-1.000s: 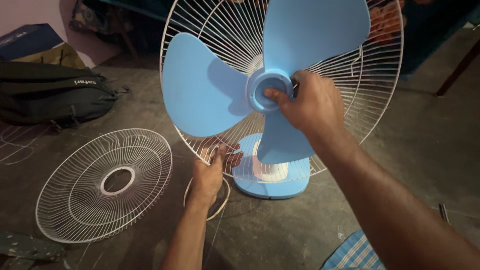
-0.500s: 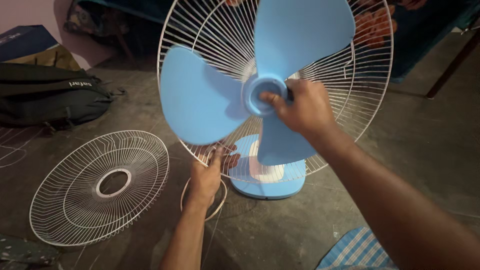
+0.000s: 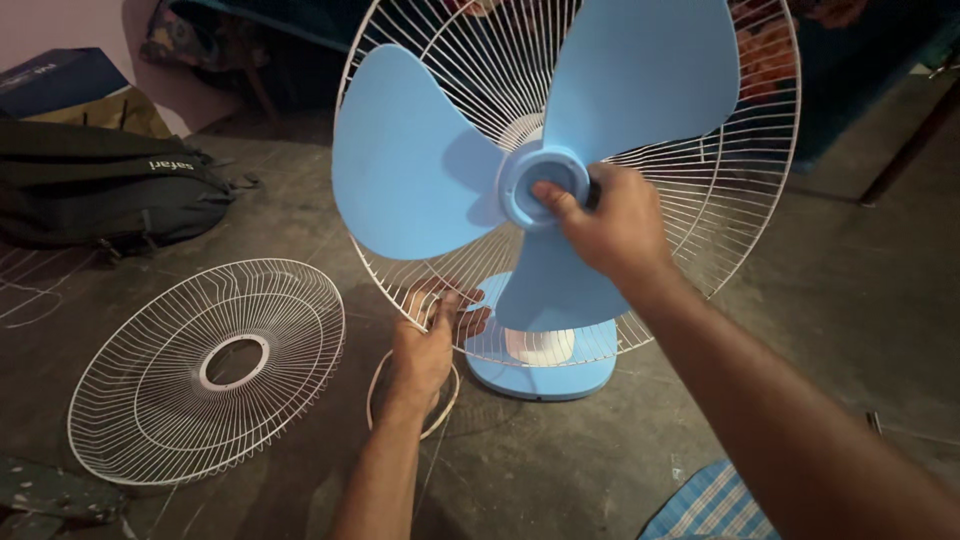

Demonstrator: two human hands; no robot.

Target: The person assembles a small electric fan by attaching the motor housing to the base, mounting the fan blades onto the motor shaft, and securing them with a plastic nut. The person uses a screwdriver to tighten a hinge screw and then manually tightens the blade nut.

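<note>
A table fan stands on the floor with light blue blades point(image 3: 420, 170) in front of its white rear wire guard point(image 3: 720, 190). My right hand point(image 3: 605, 220) is closed on the round blue hub point(image 3: 535, 180) at the blades' centre, thumb pressed into the hub. My left hand point(image 3: 430, 335) grips the lower left rim of the rear guard, fingers hooked behind the wires. The fan's blue base point(image 3: 545, 375) sits below the guard.
The white front guard point(image 3: 205, 365) lies flat on the grey floor at left. A black backpack point(image 3: 100, 190) and a box lie at the far left. A white cord point(image 3: 380, 385) loops beside the base. Checked blue cloth point(image 3: 710, 505) is at the bottom edge.
The blades have turned a little around the hub under my right hand. My left hand stays on the guard rim. The view has shifted slightly.
</note>
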